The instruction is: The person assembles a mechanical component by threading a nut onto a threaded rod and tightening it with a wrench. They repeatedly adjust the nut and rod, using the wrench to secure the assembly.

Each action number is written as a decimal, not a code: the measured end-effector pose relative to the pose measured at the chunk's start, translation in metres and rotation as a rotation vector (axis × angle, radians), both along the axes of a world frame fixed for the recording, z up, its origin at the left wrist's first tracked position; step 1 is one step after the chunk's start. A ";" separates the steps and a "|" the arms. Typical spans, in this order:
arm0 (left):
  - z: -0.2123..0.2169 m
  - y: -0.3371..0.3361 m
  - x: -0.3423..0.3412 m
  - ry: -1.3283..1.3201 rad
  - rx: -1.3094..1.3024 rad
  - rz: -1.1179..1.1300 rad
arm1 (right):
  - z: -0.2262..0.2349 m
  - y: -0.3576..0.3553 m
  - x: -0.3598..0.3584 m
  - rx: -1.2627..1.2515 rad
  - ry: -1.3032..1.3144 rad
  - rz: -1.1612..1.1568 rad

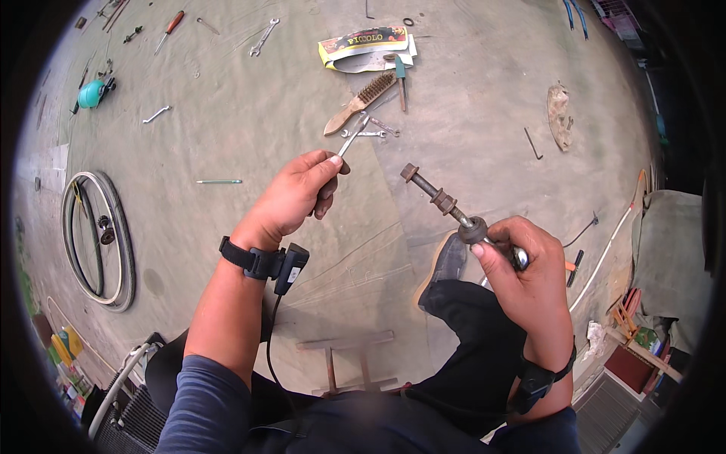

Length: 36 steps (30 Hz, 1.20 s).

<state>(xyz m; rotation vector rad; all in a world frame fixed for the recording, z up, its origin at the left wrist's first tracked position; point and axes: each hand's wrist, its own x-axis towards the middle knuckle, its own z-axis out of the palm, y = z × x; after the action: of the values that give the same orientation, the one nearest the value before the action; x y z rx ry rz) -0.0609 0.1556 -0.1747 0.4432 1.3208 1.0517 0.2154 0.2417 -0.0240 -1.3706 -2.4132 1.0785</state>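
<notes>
Concrete floor (227, 250) is strewn with tools; a thin wrench (352, 138) is pinched by the left hand (291, 203), a rusty axle (442, 203) gripped by the right hand (525, 265).

My left hand (299, 198) pinches a thin silver spanner (353, 137), angled up and away. My right hand (522, 261) grips a rusty threaded axle (439, 198), tilted up-left.

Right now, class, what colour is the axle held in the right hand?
Rusty brown and dark grey: the axle in the right hand, seen in the head view.
</notes>
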 end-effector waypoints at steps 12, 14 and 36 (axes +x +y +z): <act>0.160 -0.082 0.038 0.056 -0.040 -0.153 | 0.021 -0.044 0.031 0.170 0.173 -0.019; 0.167 -0.101 0.048 0.063 -0.074 -0.120 | 0.025 -0.054 0.032 0.218 0.175 0.012; 0.168 -0.144 0.054 -0.136 -0.128 0.115 | 0.014 -0.072 0.006 0.748 0.038 0.395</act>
<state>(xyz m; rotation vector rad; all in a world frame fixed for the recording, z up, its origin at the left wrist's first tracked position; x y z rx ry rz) -0.0065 0.0111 -0.0067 0.1981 1.2949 1.0662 0.2209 0.1693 -0.0099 -0.6397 -2.6852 0.1689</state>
